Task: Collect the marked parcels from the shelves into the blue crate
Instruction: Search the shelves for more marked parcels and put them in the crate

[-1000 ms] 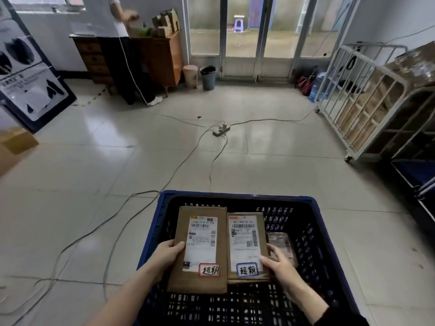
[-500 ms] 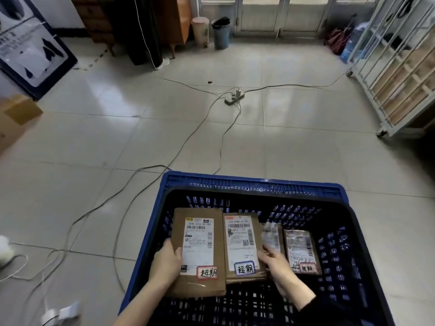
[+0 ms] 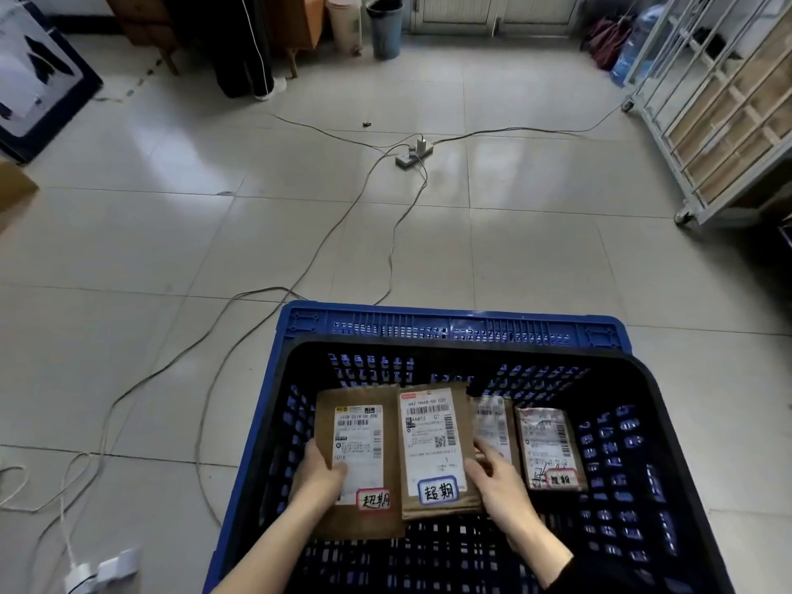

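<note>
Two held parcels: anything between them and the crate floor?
Nothing visible: the left hand and right hand hold the red-tag parcel and blue-tag parcel low inside the blue crate. A nearer parcel borders the blue-tag one; a farther parcel lies beyond. Underneath is hidden.

pale tiled floor [image 3: 535,259] in front of me, the blue crate [image 3: 454,325] standing flat on it.
thin grey cables [image 3: 300,276] run over the tiles from my left, past the crate's far corner, to a power strip [image 3: 413,156] mid-floor. a white plug adapter [image 3: 103,572] lies near my left. a cardboard box [image 3: 13,195] sits at the left edge, a wheeled metal rack [image 3: 703,135] stands on the right, and a beige bin [image 3: 345,21] and a grey bin [image 3: 385,27] stand side by side at the far wall.
</note>
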Tool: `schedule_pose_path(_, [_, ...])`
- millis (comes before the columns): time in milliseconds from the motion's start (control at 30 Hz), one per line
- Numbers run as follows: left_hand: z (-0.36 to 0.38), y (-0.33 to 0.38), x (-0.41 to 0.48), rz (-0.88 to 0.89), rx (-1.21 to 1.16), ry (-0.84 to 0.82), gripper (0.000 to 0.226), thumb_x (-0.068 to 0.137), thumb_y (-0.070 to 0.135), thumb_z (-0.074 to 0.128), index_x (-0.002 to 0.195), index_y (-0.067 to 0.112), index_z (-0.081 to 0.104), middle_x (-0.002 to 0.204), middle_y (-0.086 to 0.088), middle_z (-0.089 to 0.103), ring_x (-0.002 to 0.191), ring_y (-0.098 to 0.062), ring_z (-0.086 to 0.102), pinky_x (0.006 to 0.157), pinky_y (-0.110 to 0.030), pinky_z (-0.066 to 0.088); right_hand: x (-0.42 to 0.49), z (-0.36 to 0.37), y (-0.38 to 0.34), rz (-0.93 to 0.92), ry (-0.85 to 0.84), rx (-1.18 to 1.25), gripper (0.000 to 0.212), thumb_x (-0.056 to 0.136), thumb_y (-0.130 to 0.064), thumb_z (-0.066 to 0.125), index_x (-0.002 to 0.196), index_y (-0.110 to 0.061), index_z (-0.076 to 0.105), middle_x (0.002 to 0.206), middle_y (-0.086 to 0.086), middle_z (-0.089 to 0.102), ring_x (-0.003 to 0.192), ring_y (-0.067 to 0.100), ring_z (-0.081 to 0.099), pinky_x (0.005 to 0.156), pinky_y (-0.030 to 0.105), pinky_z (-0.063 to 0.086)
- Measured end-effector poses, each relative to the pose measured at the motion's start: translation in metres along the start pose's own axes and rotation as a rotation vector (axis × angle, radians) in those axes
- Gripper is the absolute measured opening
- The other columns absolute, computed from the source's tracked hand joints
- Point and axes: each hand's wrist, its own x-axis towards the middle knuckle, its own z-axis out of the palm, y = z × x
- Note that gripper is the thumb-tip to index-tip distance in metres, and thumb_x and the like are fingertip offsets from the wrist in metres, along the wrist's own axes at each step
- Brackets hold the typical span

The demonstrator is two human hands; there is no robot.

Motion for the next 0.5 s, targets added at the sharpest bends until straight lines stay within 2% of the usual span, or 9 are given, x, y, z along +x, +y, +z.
schedule_pose_path(67, [0.009, -0.002, 0.004, -0.044, 0.036, -0.001, 0.068, 0.09, 0.019, 0.054, 0.149, 0.019, 0.02, 0.139, -0.014, 0.047, 0.122, -0.031, 0.051, 0.095, -0.035, 0.044, 0.003, 0.006, -0.004, -0.018, 0.01, -0.039, 0.049, 0.098, -0.017, 0.044, 0.145, -0.014, 0.03, 0.138, 0.007, 0.05, 0.122, 0.019, 0.051, 0.1, 0.026, 0.04])
schedule_pose_path(133, [0.017, -0.001, 0.007, -0.066, 0.106, 0.015, 0.072, 0.088, 0.025, 0.058, 0.148, 0.027, 0.019, 0.139, -0.017, 0.04, 0.125, -0.035, 0.043, 0.098, -0.038, 0.042, 0.006, 0.011, -0.005, -0.023, 0.034, -0.054, 0.049, 0.098, -0.018, 0.045, 0.145, -0.014, 0.031, 0.137, 0.007, 0.05, 0.122, 0.019, 0.051, 0.097, 0.024, 0.04])
schedule_pose_path(200, [0.023, -0.001, 0.01, -0.065, 0.136, 0.023, 0.074, 0.086, 0.028, 0.06, 0.147, 0.031, 0.019, 0.138, -0.017, 0.032, 0.127, -0.036, 0.035, 0.099, -0.041, 0.039, 0.007, 0.013, -0.003, -0.003, 0.03, -0.013, 0.052, 0.096, -0.02, 0.05, 0.145, -0.016, 0.032, 0.132, 0.006, 0.055, 0.117, 0.019, 0.056, 0.102, 0.033, 0.045])
schedule_pose_path(267, [0.028, -0.003, 0.012, -0.057, 0.14, 0.026, 0.078, 0.085, 0.027, 0.062, 0.148, 0.032, 0.016, 0.143, -0.016, 0.024, 0.131, -0.035, 0.028, 0.101, -0.044, 0.038, 0.007, 0.011, 0.001, 0.037, -0.003, 0.07, 0.059, 0.091, -0.024, 0.058, 0.144, -0.02, 0.03, 0.134, 0.007, 0.054, 0.118, 0.022, 0.055, 0.105, 0.042, 0.043])
schedule_pose_path(400, [0.035, -0.006, 0.014, -0.024, 0.17, 0.023, 0.082, 0.086, 0.028, 0.061, 0.15, 0.032, 0.009, 0.154, -0.016, 0.007, 0.141, -0.036, 0.011, 0.113, -0.051, 0.028, 0.008, 0.006, 0.01, 0.075, -0.066, 0.151, 0.082, 0.081, -0.03, 0.07, 0.146, -0.026, 0.02, 0.144, 0.008, 0.043, 0.13, 0.025, 0.044, 0.111, 0.045, 0.033])
schedule_pose_path(500, [0.04, -0.006, 0.01, 0.024, 0.259, 0.045, 0.084, 0.088, 0.031, 0.059, 0.15, 0.029, 0.003, 0.157, -0.014, -0.008, 0.145, -0.035, -0.003, 0.117, -0.049, 0.017, 0.007, 0.003, 0.012, 0.076, -0.069, 0.181, 0.089, 0.073, -0.031, 0.077, 0.144, -0.027, 0.025, 0.134, 0.011, 0.052, 0.121, 0.027, 0.052, 0.107, 0.045, 0.039])
